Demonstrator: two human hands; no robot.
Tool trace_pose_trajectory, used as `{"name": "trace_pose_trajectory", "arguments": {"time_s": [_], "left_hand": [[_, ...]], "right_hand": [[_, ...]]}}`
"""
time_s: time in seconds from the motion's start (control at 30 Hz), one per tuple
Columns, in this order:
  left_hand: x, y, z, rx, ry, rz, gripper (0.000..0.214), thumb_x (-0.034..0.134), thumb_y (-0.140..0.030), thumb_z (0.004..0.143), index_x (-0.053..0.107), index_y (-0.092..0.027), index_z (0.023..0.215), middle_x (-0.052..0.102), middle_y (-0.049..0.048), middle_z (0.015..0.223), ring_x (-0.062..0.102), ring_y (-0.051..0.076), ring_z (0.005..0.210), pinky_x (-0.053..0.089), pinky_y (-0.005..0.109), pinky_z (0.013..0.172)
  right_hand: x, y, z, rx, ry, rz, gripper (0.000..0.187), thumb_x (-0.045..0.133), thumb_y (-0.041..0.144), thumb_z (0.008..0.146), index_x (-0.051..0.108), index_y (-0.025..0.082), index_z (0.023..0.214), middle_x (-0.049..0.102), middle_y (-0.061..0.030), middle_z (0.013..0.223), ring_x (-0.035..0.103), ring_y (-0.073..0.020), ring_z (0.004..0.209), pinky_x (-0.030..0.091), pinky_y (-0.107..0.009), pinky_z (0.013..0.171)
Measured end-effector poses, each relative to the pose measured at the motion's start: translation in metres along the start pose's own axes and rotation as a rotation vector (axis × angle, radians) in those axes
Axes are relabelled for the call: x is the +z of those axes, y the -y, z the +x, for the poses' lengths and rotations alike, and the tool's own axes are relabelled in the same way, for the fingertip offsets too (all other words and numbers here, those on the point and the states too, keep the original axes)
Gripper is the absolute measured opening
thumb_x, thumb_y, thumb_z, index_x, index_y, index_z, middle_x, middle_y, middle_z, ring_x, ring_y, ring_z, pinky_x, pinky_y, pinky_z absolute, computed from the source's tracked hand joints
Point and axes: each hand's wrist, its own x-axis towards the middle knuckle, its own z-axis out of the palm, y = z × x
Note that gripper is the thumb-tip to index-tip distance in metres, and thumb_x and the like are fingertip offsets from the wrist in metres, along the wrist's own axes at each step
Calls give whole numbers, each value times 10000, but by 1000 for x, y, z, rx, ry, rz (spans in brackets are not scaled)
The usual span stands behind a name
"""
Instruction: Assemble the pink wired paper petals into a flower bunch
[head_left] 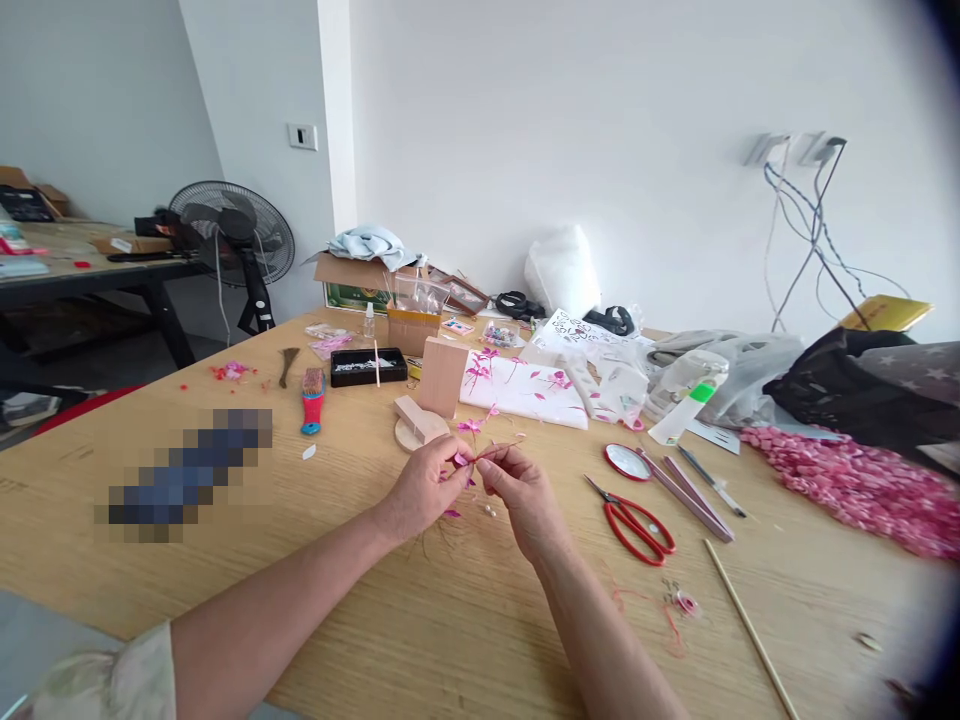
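Note:
My left hand (pixel 429 482) pinches a spray of pink flowers (pixel 471 427) with thin stems, over the middle of the wooden table. Close against it, my right hand (pixel 526 492) pinches a thin reddish strand at the same spray. Some pink petals and fine wire-like stems hang below the fingers. Just beyond the hands stands a wooden block (pixel 442 378) on a round wooden base (pixel 409 432). A white sheet (pixel 525 402) with several pink flower pieces lies behind. Small pearl-like beads (pixel 490 511) rest beside my right hand.
To the right lie red-handled scissors (pixel 637 530), a round red-rimmed disc (pixel 627 462), tweezers (pixel 690 495), a thin wooden stick (pixel 750 625) and a pink heap (pixel 847 480). On the left are a red-and-blue brush (pixel 312 402) and a black tray (pixel 349 376).

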Motion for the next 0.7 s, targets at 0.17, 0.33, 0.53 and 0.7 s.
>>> {"name": "trace_pose_trajectory", "arguments": {"time_s": [0.17,0.33,0.53,0.7], "left_hand": [[0,1,-1,233,-50,403,95,442,-129,772,523,-174,754,530,33,744,509,160,753,392,266,696],[-2,5,0,355,-95,550,140,421,-88,773,531,-170,804,535,48,798,495,177,815,395,286,727],[-6,8,3,364,-130,553,137,426,-88,771,541,-163,782,533,49,782,486,172,789,394,293,707],[-5,5,4,129,-106,211,61,472,-138,752,524,-152,723,506,9,697,480,133,696,388,248,657]], "right_hand": [[2,-4,1,37,-53,32,186,656,323,640,572,158,658,479,50,535,377,-63,481,294,-199,471],[4,-3,-2,146,-24,140,202,644,327,657,538,160,620,435,59,476,343,-62,455,248,-201,454],[1,-2,-2,69,-1,8,175,575,301,717,494,180,620,428,49,500,357,-77,463,285,-215,471],[-5,2,-3,-530,-229,-653,21,551,197,744,572,196,741,516,-7,723,452,-115,618,372,-247,574]]}}
